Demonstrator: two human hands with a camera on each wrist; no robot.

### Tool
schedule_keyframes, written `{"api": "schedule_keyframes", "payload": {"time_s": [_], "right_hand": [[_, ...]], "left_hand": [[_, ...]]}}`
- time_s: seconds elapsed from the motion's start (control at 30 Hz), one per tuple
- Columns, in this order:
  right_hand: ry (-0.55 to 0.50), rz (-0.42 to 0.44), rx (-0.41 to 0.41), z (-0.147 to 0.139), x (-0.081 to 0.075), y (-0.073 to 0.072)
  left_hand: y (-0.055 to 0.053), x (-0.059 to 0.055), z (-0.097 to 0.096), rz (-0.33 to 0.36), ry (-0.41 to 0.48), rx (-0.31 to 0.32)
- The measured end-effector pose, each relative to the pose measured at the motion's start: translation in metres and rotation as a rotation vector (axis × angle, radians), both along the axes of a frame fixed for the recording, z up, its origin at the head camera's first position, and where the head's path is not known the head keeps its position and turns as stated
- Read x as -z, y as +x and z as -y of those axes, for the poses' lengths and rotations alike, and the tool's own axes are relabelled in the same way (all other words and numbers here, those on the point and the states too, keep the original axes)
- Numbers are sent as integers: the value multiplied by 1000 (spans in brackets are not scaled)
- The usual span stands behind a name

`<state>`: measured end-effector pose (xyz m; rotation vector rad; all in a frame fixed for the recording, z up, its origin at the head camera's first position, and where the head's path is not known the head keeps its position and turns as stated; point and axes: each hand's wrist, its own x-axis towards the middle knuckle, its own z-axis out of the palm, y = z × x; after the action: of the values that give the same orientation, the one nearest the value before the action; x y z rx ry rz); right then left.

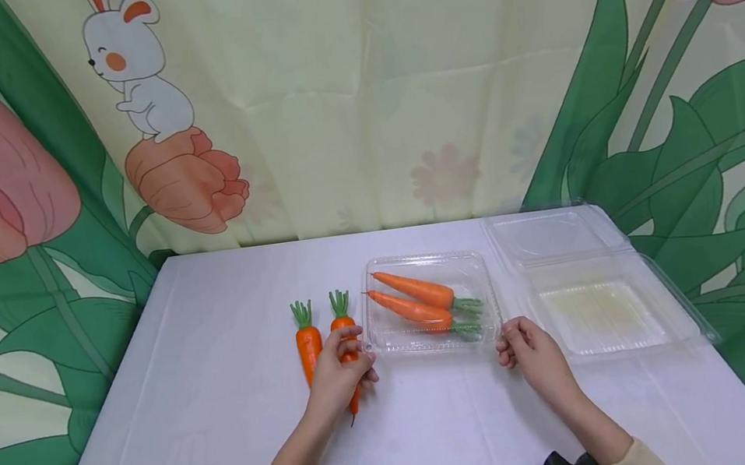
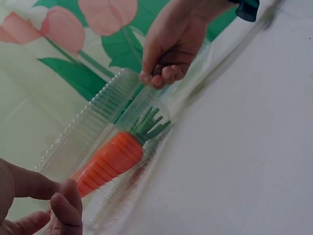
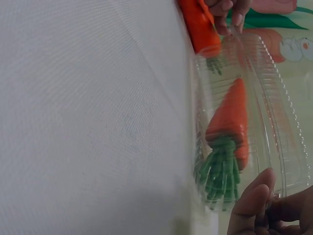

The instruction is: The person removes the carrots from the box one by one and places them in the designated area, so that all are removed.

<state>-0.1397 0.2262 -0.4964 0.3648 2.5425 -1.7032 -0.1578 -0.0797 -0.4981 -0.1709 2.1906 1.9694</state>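
A clear plastic clamshell box (image 1: 397,341) stands in the middle of the table, with two orange carrots (image 1: 411,287) lying in it, green tops to the right. My left hand (image 1: 336,372) pinches the box's front left corner between thumb and fingers. At the front right corner, my right hand (image 1: 536,356) pinches the rim. Two more carrots lie outside on the left: one carrot (image 1: 307,347) beside the left hand, and another carrot (image 1: 342,321) partly hidden under it. Through the box wall, a carrot (image 2: 115,159) shows in the left wrist view.
A second clear clamshell box (image 1: 603,316) lies unfolded at the right, its lid (image 1: 556,234) spread toward the back edge of the table. White cloth (image 1: 185,367) covers the table. A curtain (image 1: 326,97) printed with tulips and a rabbit hangs behind.
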Motion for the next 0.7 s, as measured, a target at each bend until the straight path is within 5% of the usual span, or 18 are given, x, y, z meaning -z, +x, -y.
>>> {"api": "schedule_keyframes", "payload": {"time_s": [0.47, 0.7], "right_hand": [[-8, 9, -20, 1, 0, 0], [-7, 0, -14, 1, 0, 0]], "left_hand": [[-4, 6, -3, -18, -30, -78], [-2, 6, -3, -19, 24, -84]]}}
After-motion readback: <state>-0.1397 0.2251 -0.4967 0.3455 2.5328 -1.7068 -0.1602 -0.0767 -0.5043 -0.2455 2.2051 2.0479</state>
